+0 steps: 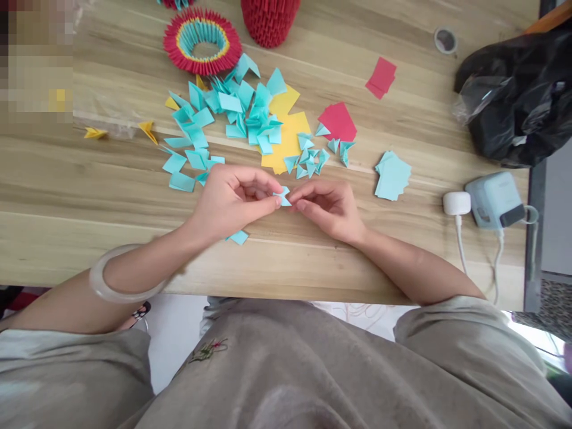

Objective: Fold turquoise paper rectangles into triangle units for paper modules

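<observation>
Between thumb and forefinger, my left hand (241, 193) pinches a small light-blue folded paper piece (283, 196). My right hand (330, 205) has its thumb and forefinger pinched together at the right tip of that piece; whether they grip it is hard to see. Just beyond my fingers lies a group of small blue folded paper triangles (308, 158). Many half-folded blue paper slips (232, 107) are heaped farther left, some partly behind my left hand. One more blue slip (239, 237) lies below my left wrist.
Yellow paper sheets (290, 134), red paper sheets (339, 122) and a stack of blue paper sheets (393, 176) lie on the wooden table. A red-rimmed paper ring (202, 42) and a red paper vessel (270, 21) stand behind. Chargers (494, 199) and a black bag (518, 101) sit right.
</observation>
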### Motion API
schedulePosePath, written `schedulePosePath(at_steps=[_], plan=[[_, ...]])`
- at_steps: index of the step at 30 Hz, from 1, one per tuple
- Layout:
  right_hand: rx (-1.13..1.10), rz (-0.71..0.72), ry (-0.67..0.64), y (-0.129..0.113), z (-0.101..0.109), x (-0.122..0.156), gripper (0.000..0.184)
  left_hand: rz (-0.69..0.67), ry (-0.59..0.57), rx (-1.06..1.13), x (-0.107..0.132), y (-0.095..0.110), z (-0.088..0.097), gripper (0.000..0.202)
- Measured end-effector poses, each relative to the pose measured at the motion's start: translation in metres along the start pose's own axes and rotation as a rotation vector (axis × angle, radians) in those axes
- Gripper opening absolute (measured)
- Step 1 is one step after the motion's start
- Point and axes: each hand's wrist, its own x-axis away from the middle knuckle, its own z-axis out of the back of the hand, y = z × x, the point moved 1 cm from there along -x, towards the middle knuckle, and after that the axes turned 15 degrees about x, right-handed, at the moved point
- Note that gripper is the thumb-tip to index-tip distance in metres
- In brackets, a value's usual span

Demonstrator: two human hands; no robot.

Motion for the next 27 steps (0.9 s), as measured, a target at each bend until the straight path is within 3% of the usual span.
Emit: schedulePosePath(at_steps=[9, 15, 21, 27], plan=[[-0.027, 0.008, 0.008, -0.0005, -0.0007, -0.001, 0.025, -0.002, -0.025, -0.047, 0.0017, -0.0006, -0.0001, 0.011], [-0.061, -0.023, 0.013, -0.0046, -0.0024, -0.0032, 0.032, -0.034, -0.144, -0.22, 0.0062, -0.0042, 0.0011, 0.007], [-0.077, -0.042, 0.05, -0.0033, -0.0014, -0.0046, 0.036, -0.1, -0.106, -0.217, 0.0051, -0.0051, 0.0019, 0.005], [-0.028, -0.056, 0.078, -0.0039, -0.0038, -0.0024, 0.026, -0.32, -0.22, -0.434, 0.0064, -0.0027, 0.0005, 0.011]])
